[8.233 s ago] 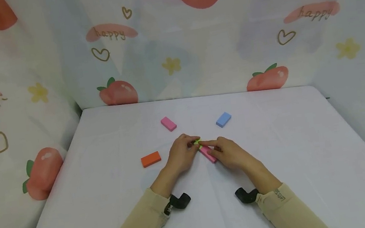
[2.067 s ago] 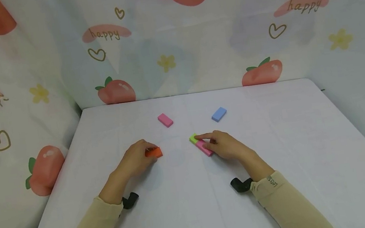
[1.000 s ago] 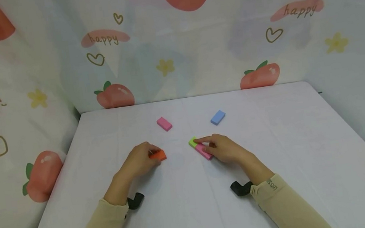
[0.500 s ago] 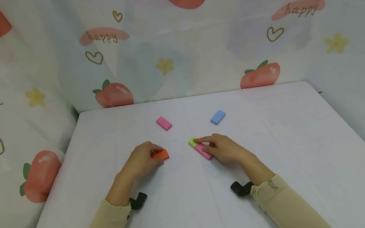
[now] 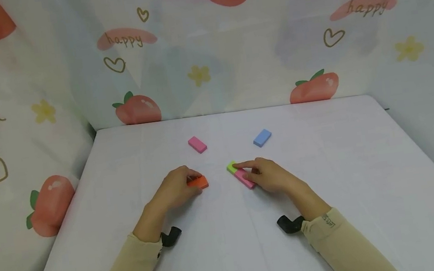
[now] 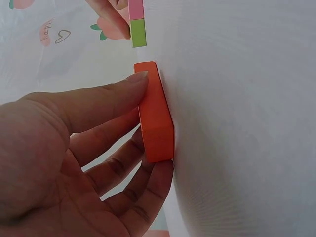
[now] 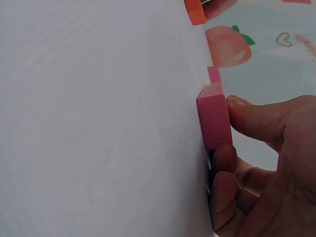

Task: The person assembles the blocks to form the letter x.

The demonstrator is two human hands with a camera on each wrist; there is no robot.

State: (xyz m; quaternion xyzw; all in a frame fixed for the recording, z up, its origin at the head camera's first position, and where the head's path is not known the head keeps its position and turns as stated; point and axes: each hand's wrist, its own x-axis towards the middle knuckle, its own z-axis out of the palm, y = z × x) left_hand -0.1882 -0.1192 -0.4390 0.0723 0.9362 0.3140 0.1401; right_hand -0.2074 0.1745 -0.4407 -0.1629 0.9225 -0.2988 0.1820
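Observation:
An orange rectangular block point(image 5: 202, 182) lies flat on the white table, held by my left hand point(image 5: 174, 189) between thumb and fingers. In the left wrist view the thumb presses one long side of the orange block point(image 6: 158, 111), and the curled fingers reach round its far side and end. To the right, a green block point(image 5: 231, 167) and a pink block point(image 5: 241, 179) sit end to end in one line. My right hand point(image 5: 272, 176) pinches the pink block, with its index fingertip resting on the green one. The right wrist view shows the pink block's end face point(image 7: 215, 122) between thumb and fingers.
A second pink block point(image 5: 197, 145) lies farther back on the left, and a blue block point(image 5: 262, 138) farther back on the right. The white table point(image 5: 326, 153) ends at a patterned cloth backdrop point(image 5: 240, 59). Black wrist-worn pieces point(image 5: 171, 236) stick out from both sleeves.
My left hand has come from the two joined blocks to the orange block, taken hold of it and slid it rightward toward them. My right hand has stayed at the pink and green pair.

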